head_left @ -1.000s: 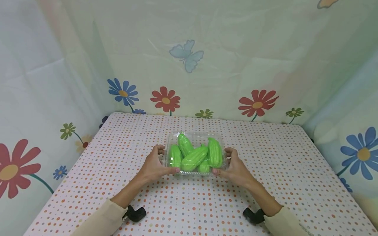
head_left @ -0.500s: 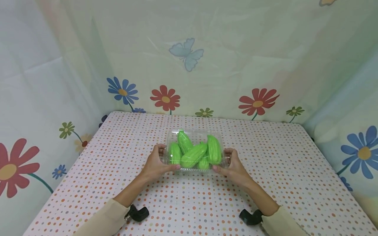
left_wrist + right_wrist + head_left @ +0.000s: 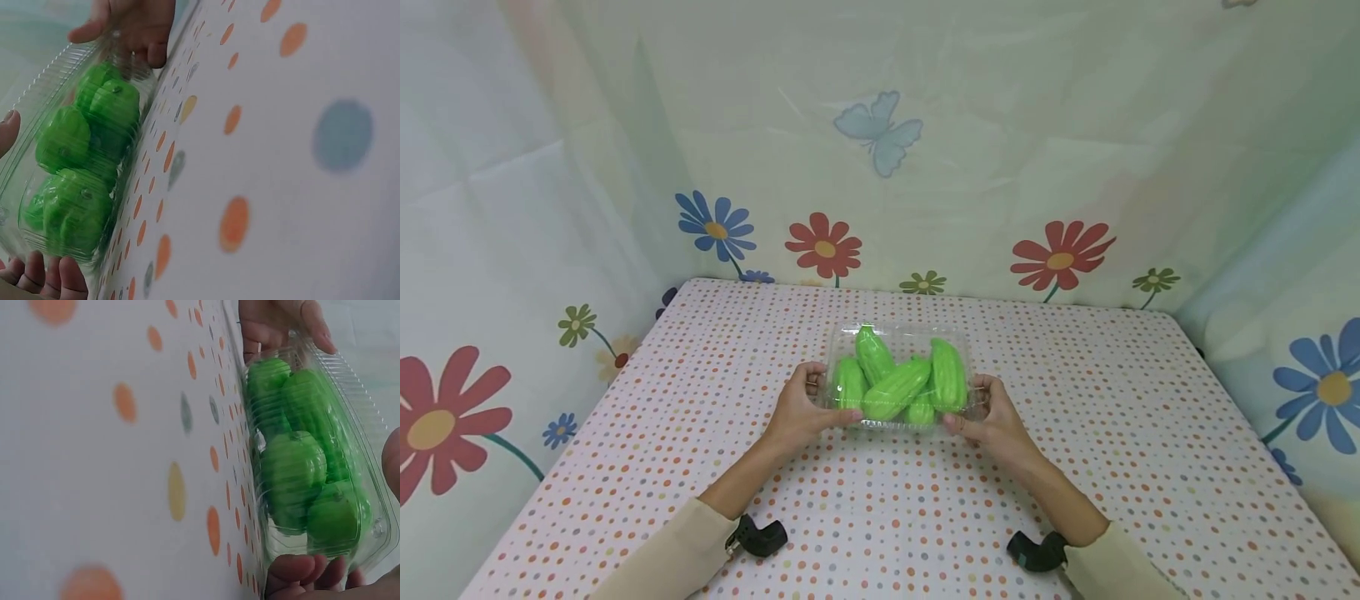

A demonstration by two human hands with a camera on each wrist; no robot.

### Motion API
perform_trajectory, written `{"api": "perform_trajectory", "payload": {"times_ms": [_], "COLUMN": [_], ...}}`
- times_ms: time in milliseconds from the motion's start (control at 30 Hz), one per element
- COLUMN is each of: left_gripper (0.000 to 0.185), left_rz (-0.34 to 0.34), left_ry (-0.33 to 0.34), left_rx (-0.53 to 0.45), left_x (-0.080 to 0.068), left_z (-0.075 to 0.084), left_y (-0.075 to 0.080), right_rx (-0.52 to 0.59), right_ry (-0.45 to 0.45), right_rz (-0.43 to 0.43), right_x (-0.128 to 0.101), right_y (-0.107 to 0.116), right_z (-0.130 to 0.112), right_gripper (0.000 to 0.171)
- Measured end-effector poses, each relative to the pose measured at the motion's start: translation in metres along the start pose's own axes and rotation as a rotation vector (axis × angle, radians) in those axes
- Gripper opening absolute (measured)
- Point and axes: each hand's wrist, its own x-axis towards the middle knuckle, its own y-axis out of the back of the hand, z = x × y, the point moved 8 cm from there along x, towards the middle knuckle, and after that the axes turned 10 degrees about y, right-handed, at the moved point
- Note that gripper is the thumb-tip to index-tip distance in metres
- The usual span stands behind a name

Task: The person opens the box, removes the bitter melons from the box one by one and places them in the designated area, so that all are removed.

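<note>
A clear plastic clamshell container with several bright green, ribbed, gourd-shaped vegetables inside lies in front of me at the table's middle. My left hand grips its left end, thumb on the near rim and fingers curled round the side. At the right end my right hand grips it in the same way. Both wrist views show the lid down over the vegetables, with fingertips against the container's side. Whether its base touches the table or hangs just above, I cannot tell.
The table wears a white cloth with coloured dots. Hanging sheets printed with flowers and a butterfly enclose the back and both sides. A black wrist-worn device shows at the left sleeve, another such device at the right.
Both hands and the container between them have shifted slightly away from me. The grip looks the same. The whole head view has also tilted down a little.
</note>
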Motion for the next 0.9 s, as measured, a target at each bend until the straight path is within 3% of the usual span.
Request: {"api": "perform_trajectory", "payload": {"times_ms": [167, 333, 567, 900], "left_gripper": [0.101, 0.096, 0.082, 0.065], "left_rz": [0.025, 0.036, 0.087, 0.126], "left_ry": [-0.008, -0.012, 0.013, 0.017], "left_rx": [-0.044, -0.078, -0.072, -0.134], "left_x": [-0.0012, -0.0026, -0.0045, -0.0077], "left_z": [0.0007, 0.0015, -0.0007, -0.0040], "left_y": [0.0008, 0.0000, 0.0017, 0.0016], "right_rx": [0.069, 0.059, 0.073, 0.106], "right_ry": [0.001, 0.034, 0.059, 0.093], "right_rz": [0.027, 0.080, 0.147, 0.181], "right_x": [0.0000, -0.0016, -0.0029, -0.0024], "right_y": [-0.0009, 0.0023, 0.0040, 0.0054], "right_z": [0.0029, 0.0031, 0.0021, 0.0064], "right_gripper": [0.079, 0.080, 0.066, 0.062]}}
